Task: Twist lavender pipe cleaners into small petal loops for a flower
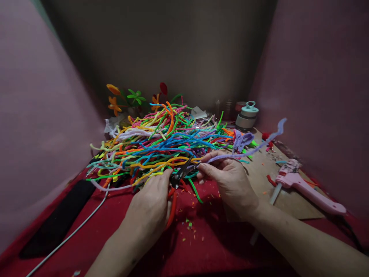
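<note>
Head view: the purple pipe cleaner (pixel 245 153) is pinched at its near end between the thumb and fingertips of the right hand (pixel 230 181). From there it runs up and to the right above the table, ending in a wavy free tip. The pinched end sits just beside the dark blades of the scissors (pixel 180 175); I cannot tell whether blade and stem touch. The left hand (pixel 151 207) is closed around the scissors' orange handles, knuckles up, with the blades pointing right toward the other hand and slightly parted.

Both hands work at the near edge of a big pile (pixel 164 148) of pipe cleaners in many colours, tangled and mostly lying crosswise. Small cut scraps (pixel 188 223) lie on the red cloth (pixel 201 246) between the wrists.

Right of the right hand is a brown cardboard sheet (pixel 288 200), and a pink glue gun (pixel 305 188) lies on it, nozzle toward the hands. Behind the pile stand orange and green pipe-cleaner flowers (pixel 115 102), and at the back right a stack of tape rolls (pixel 246 117). On the left, a black strip (pixel 57 223) and a white cable (pixel 72 232) lie on the cloth.
</note>
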`<state>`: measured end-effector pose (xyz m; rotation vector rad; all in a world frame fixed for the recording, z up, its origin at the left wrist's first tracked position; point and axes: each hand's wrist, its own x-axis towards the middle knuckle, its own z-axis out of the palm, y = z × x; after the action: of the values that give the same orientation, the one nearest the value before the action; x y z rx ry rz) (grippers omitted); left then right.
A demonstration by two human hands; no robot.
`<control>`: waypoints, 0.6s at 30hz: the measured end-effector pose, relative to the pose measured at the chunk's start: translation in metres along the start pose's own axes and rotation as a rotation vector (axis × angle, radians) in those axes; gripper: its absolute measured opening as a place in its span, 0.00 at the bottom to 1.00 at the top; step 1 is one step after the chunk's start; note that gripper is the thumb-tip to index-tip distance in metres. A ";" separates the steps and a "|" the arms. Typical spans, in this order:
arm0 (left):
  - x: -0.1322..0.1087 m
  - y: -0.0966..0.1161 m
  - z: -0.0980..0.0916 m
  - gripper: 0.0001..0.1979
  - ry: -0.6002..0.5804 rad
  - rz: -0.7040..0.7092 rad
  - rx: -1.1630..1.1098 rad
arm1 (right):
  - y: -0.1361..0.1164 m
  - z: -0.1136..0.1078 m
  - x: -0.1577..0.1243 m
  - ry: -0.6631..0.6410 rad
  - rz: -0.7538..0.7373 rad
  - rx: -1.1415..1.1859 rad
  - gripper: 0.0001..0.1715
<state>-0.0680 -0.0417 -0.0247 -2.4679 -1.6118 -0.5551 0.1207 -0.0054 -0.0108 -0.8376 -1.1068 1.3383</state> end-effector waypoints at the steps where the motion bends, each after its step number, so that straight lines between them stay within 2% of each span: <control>1: -0.002 0.000 0.002 0.23 0.007 0.001 0.046 | 0.000 0.000 0.000 0.004 0.000 0.009 0.07; 9: -0.010 -0.002 0.008 0.23 -0.004 -0.019 0.208 | 0.004 -0.002 0.001 -0.071 0.015 0.102 0.05; 13: -0.008 -0.001 0.009 0.21 -0.024 -0.014 0.180 | 0.003 -0.001 0.000 -0.090 0.027 0.113 0.04; 18: -0.006 0.001 0.010 0.20 0.005 0.021 0.181 | 0.004 -0.003 0.002 -0.124 0.068 0.182 0.05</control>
<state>-0.0673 -0.0443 -0.0361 -2.3463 -1.5585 -0.3927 0.1218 -0.0024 -0.0153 -0.6702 -1.0411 1.5402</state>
